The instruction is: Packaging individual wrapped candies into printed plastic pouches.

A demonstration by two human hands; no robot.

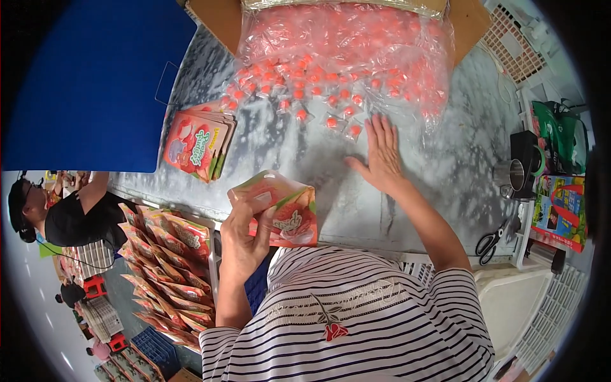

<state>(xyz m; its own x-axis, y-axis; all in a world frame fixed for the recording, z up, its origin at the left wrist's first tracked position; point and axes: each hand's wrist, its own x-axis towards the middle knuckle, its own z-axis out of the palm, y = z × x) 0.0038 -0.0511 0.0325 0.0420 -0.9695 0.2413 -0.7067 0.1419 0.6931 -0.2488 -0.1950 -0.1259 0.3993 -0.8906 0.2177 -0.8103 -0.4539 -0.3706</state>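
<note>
My left hand [245, 232] grips a pink-and-green pouch [296, 219] by its side, thumb in front, close to the table's near edge. The pouch's top looks parted, but its inside is hidden. My right hand [384, 156] lies palm down on the grey marbled table [337, 165], fingers stretched out and holding nothing. Just beyond its fingertips are small red sweets in clear wrappers [354, 131], the near edge of a loose scatter. Behind them, many more sweets fill a large clear plastic bag [344, 38] spilling from a cardboard box [471, 28].
Flat pouches [194, 143] are stacked at the left. Upright filled pouches [172, 274] crowd a crate beside my left arm. A blue panel [89, 83] rises at far left, near a co-worker [70, 210]. Scissors [490, 245] and a metal cup [509, 175] are at the right.
</note>
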